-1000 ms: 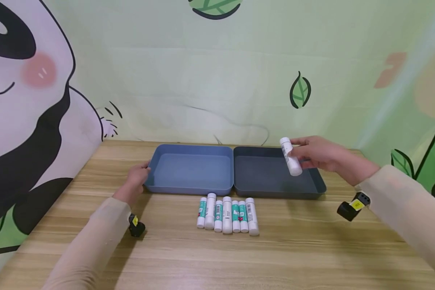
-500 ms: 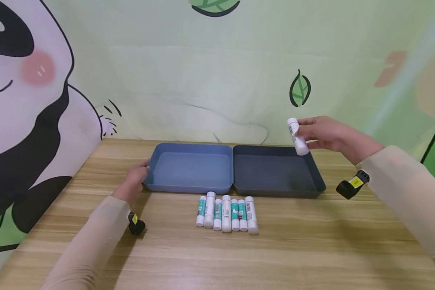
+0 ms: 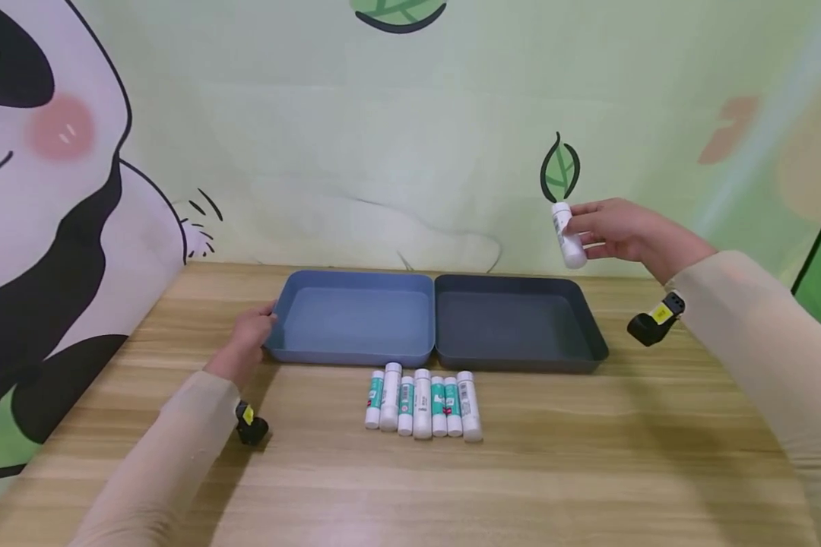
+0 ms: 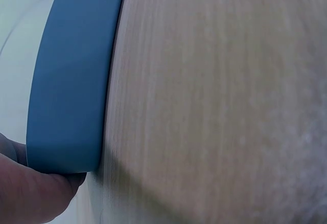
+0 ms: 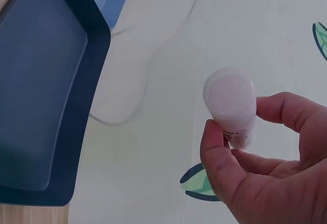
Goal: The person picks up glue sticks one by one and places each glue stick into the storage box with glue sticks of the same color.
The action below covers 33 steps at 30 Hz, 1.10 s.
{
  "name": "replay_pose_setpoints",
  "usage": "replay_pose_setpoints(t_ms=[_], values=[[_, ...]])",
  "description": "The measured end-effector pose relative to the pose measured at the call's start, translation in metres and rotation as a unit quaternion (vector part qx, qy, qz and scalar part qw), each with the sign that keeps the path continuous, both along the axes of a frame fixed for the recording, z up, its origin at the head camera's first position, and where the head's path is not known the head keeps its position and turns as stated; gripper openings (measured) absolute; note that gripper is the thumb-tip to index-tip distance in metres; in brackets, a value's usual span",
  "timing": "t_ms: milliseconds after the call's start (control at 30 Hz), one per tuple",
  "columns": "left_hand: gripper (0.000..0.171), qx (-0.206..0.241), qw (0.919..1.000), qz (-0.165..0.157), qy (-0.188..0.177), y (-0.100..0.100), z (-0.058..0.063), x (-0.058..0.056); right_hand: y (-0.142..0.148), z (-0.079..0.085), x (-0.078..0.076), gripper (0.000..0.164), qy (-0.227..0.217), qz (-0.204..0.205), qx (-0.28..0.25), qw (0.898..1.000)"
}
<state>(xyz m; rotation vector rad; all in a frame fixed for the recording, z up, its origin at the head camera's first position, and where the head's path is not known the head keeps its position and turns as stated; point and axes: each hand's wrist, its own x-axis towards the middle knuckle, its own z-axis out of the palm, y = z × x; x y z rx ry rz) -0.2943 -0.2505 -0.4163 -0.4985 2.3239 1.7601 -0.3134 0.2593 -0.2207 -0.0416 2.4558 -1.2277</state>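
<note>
In the head view my right hand [image 3: 619, 232] holds a white glue stick [image 3: 569, 237] raised behind the dark grey tray [image 3: 595, 338], against the backdrop. The right wrist view shows the round end of this glue stick [image 5: 230, 96] between thumb and fingers, with a small printed label below. At the left side of the blue tray [image 3: 349, 357], my left hand [image 3: 249, 334] grips its edge. The left wrist view has the thumb [image 4: 36, 193] against the end of the tray wall [image 4: 71, 96]. Several glue sticks [image 3: 422, 404], white and teal-labelled, lie side by side before the trays.
Both trays stand side by side on the wooden table [image 3: 356, 486], near its back edge. A pale green printed backdrop [image 3: 301, 152] rises behind, with a panda [image 3: 55, 190] at the left.
My right hand has lifted the glue stick up and back, from over the dark grey tray to behind it. My left hand stays at the blue tray.
</note>
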Motion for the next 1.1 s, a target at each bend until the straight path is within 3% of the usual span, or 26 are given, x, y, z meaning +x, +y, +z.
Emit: replay_pose_setpoints(t_ms=[300,633,867,1100], values=[[0.052,-0.002,0.9999,0.01,-0.001,-0.002,-0.003,-0.001,0.001,-0.01,-0.012,0.067,-0.008,-0.011,0.0,1.0],[0.052,-0.004,0.9999,0.012,0.008,-0.002,-0.005,-0.003,0.005,-0.036,-0.026,0.07,-0.009,-0.021,0.033,0.999],[0.052,-0.007,0.9998,0.015,0.011,-0.002,-0.004,-0.001,0.002,-0.056,-0.03,0.07,-0.028,-0.028,0.036,0.999],[0.052,-0.009,0.9998,0.014,0.012,-0.002,-0.003,0.0,0.003,-0.065,-0.031,0.074,-0.027,-0.031,0.059,0.997]])
